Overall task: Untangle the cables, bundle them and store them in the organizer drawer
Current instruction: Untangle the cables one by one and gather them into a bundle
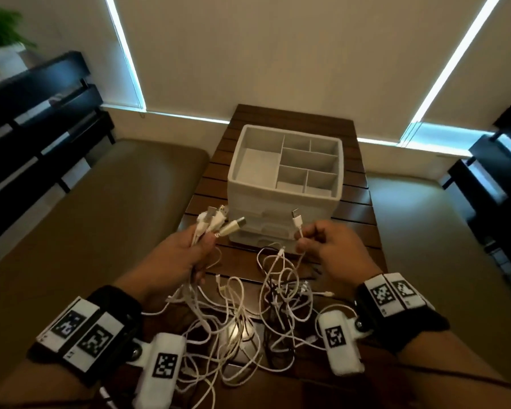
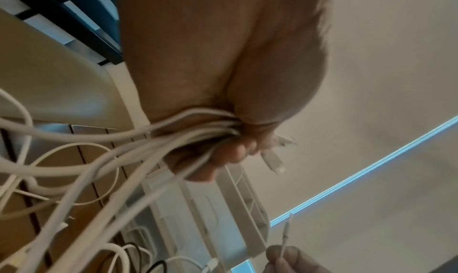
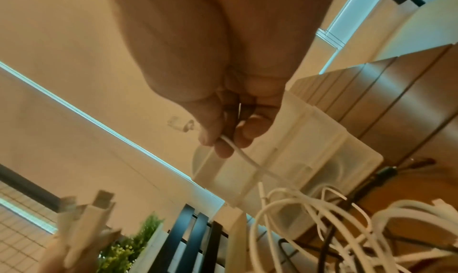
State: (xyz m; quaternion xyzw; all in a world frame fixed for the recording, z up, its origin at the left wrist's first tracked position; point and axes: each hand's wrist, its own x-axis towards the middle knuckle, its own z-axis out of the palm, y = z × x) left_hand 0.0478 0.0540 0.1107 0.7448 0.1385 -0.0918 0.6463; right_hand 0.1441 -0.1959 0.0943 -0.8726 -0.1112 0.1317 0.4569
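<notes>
A tangle of white cables [image 1: 248, 317] with a thin black one lies on the brown slatted table [image 1: 363, 202], in front of a white organizer [image 1: 283, 169] whose drawers are closed. My left hand [image 1: 189, 249] grips a bunch of several cable ends [image 2: 198, 132], their USB plugs [image 1: 219, 219] sticking up. My right hand [image 1: 322, 237] pinches one thin white cable [image 3: 238, 150] just below its plug [image 1: 296, 218]. Both hands hover above the tangle, near the organizer's front.
The organizer's top tray has several bare compartments [image 1: 310, 163]. Tan cushioned seats [image 1: 100, 219] flank the narrow table. Black slatted furniture [image 1: 35, 113] stands at the left and right, with a green plant [image 1: 0, 28] at the far left.
</notes>
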